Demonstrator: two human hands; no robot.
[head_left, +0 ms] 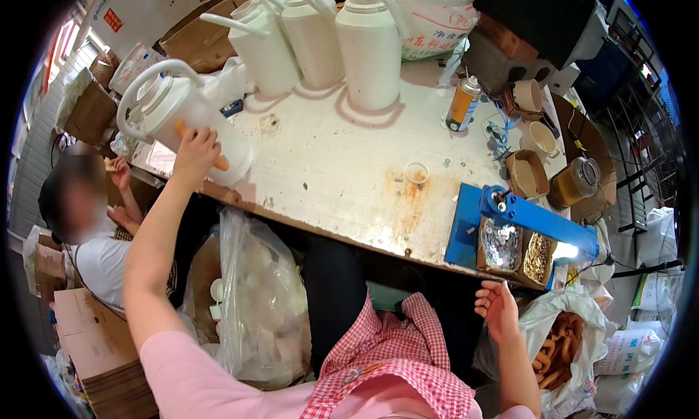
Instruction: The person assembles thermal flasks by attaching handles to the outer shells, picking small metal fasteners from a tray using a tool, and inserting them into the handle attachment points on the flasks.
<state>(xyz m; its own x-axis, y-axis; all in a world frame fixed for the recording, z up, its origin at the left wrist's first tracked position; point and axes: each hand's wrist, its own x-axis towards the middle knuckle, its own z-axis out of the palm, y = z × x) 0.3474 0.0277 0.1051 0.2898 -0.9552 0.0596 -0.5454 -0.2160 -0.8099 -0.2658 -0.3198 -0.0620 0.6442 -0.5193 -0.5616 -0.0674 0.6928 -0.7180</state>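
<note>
The desk (342,164), a worn white surface stained with rust near its front edge, carries nearly everything here; at its far side stand three white plastic jugs (313,40) with long curved handles, upright and close together. A fourth white jug (182,117) sits at the desk's near left corner, tilted, its base right at the edge. Below the desk a big clear plastic bag (266,302) holds pale parts, and at the right a second bag of orange handle pieces (557,353) hangs open. A blue press tool (524,215) is fixed at the right front edge, with small trays of metal fittings (517,248) beside it. Another person (87,222) sits low at the left, well apart from the jug. The left hand (195,153) is stretched far out with the arm nearly straight, fingers curled around the jug's side and pressing an orange piece (218,160) against it. The right hand (499,310) hangs low below the desk edge, palm half turned up, fingers loosely spread and holding nothing, just above the bag of orange pieces. The likeliest mishap, I judge, is the tilted jug sliding off the corner, since one outstretched hand steadies it at full reach with little leverage; the orange piece could also slip loose and fall beside the clear bag.
</note>
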